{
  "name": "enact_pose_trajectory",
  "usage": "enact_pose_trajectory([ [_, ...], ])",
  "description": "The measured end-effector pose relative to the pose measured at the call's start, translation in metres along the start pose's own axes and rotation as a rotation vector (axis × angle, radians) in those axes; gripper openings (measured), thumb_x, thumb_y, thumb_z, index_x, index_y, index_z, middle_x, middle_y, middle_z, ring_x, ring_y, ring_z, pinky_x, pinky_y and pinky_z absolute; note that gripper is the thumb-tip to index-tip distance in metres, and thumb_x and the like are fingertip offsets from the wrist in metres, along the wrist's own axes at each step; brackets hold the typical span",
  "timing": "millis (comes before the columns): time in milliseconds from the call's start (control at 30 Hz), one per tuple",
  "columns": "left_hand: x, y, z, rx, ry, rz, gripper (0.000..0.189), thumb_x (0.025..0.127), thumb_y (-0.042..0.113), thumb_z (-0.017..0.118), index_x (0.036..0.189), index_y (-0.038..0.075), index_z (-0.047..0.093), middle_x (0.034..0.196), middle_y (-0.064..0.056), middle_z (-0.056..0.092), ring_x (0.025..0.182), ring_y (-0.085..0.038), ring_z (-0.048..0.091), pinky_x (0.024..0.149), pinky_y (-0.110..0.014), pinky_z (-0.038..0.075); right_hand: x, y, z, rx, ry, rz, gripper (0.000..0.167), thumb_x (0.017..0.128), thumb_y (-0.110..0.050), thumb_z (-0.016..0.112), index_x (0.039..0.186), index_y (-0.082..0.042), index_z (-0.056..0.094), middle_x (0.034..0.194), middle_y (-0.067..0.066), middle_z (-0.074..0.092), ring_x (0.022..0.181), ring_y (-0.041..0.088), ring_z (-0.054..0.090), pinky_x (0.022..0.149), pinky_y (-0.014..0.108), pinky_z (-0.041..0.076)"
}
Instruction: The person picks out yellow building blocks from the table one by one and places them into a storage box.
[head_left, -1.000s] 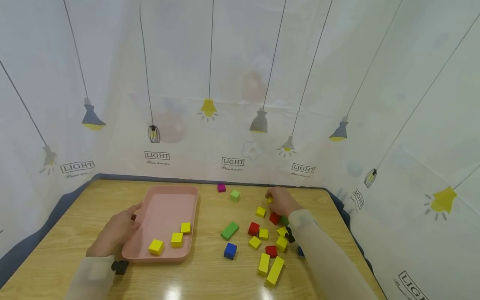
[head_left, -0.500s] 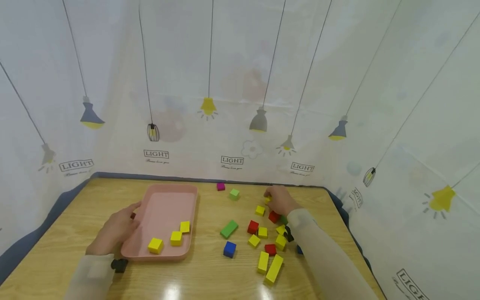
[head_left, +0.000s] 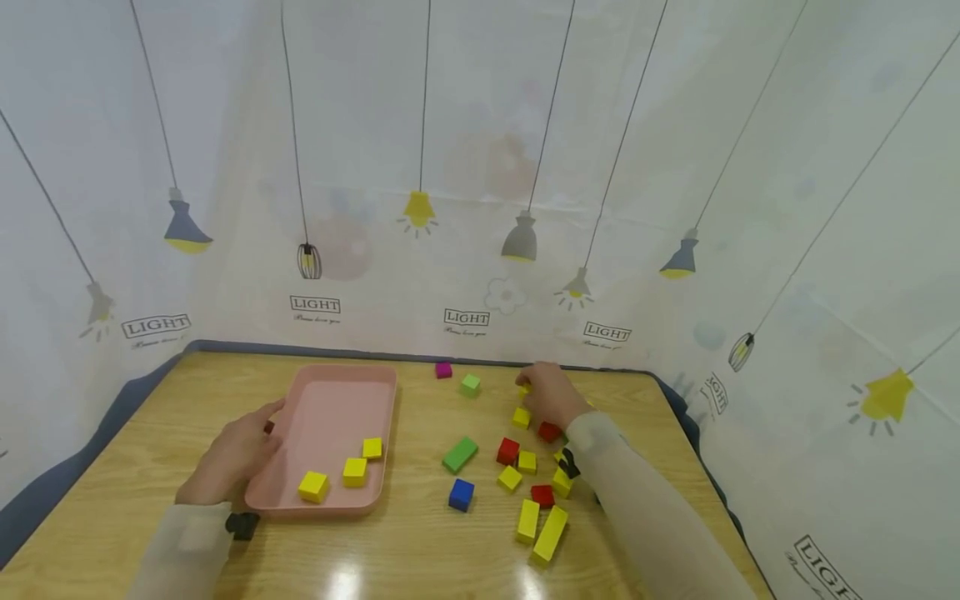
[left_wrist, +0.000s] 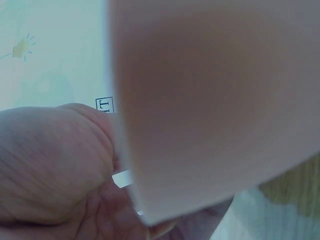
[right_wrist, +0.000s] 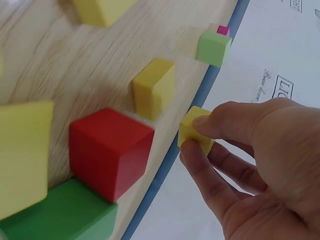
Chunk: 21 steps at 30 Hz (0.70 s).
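With fingers of left hand (head_left: 231, 454), touching left side of pink tray (head_left: 341, 417), not showing whether gripping. Toward tray's near end, containing three yellow blocks (head_left: 355, 472). Rightward on table (head_left: 420, 550), showing green oblong block (head_left: 460, 454), blue cube (head_left: 461, 495), red cube (head_left: 507, 452). With fingers of right hand (head_left: 553, 396), pinching small yellow cube (right_wrist: 187, 131) near table's far edge.

The tray (head_left: 337, 412) is showing uniform pink, and the pinched cube (right_wrist: 189, 129) is reading solid yellow. Loose blocks (head_left: 507, 451) are displaying yellow, red, green, blue and magenta. The tabletop (head_left: 408, 550) is presenting tan wood grain. The white backdrop (head_left: 360, 125) is bearing grey, blue and yellow lamp prints (head_left: 519, 242).
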<state>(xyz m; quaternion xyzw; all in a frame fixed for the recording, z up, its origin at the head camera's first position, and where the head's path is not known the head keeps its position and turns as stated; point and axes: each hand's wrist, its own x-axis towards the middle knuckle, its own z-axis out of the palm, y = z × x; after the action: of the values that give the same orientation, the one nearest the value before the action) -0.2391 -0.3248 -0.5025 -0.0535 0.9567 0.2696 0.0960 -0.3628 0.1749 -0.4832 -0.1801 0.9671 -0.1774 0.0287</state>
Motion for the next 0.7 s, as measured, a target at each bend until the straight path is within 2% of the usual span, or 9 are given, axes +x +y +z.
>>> enact_pose_trajectory([
  [200, 0.003, 0.001, 0.000, -0.006, -0.012, -0.018, 0.070, 0.117, 0.008, 0.057, 0.180, -0.005, 0.030, 0.159, -0.045, 0.057, 0.130, -0.052, 0.069, 0.115, -0.072, 0.058, 0.003, -0.009, -0.001, 0.002, -0.004, -0.010, 0.032, 0.105, 0.003, 0.079, 0.137, 0.002, 0.081, 0.139, 0.019, 0.080, 0.133, 0.038, 0.073, 0.122, 0.054, 0.060],
  [400, 0.006, 0.001, -0.003, -0.008, -0.010, -0.018, 0.070, 0.117, 0.008, 0.056, 0.180, -0.004, 0.029, 0.158, -0.044, 0.058, 0.124, -0.047, 0.069, 0.112, -0.069, 0.060, 0.006, -0.019, 0.002, 0.017, 0.014, -0.033, 0.032, 0.103, 0.003, 0.081, 0.135, 0.002, 0.083, 0.136, 0.018, 0.081, 0.131, 0.037, 0.074, 0.120, 0.053, 0.061],
  [567, 0.005, 0.003, -0.003, -0.022, -0.033, -0.066, 0.070, 0.118, 0.009, 0.056, 0.181, -0.002, 0.027, 0.161, -0.045, 0.055, 0.126, -0.048, 0.068, 0.114, -0.069, 0.060, 0.010, -0.031, 0.008, 0.030, 0.000, -0.064, 0.031, 0.103, 0.004, 0.081, 0.134, 0.002, 0.084, 0.133, 0.018, 0.082, 0.127, 0.036, 0.074, 0.119, 0.053, 0.061],
  [700, 0.003, 0.003, -0.001, -0.034, -0.041, -0.068, 0.070, 0.118, 0.009, 0.056, 0.181, -0.003, 0.027, 0.161, -0.045, 0.055, 0.125, -0.048, 0.068, 0.114, -0.068, 0.060, 0.012, -0.044, 0.014, 0.036, -0.008, -0.080, 0.030, 0.102, 0.003, 0.082, 0.133, 0.001, 0.084, 0.131, 0.017, 0.082, 0.124, 0.035, 0.073, 0.119, 0.052, 0.060],
])
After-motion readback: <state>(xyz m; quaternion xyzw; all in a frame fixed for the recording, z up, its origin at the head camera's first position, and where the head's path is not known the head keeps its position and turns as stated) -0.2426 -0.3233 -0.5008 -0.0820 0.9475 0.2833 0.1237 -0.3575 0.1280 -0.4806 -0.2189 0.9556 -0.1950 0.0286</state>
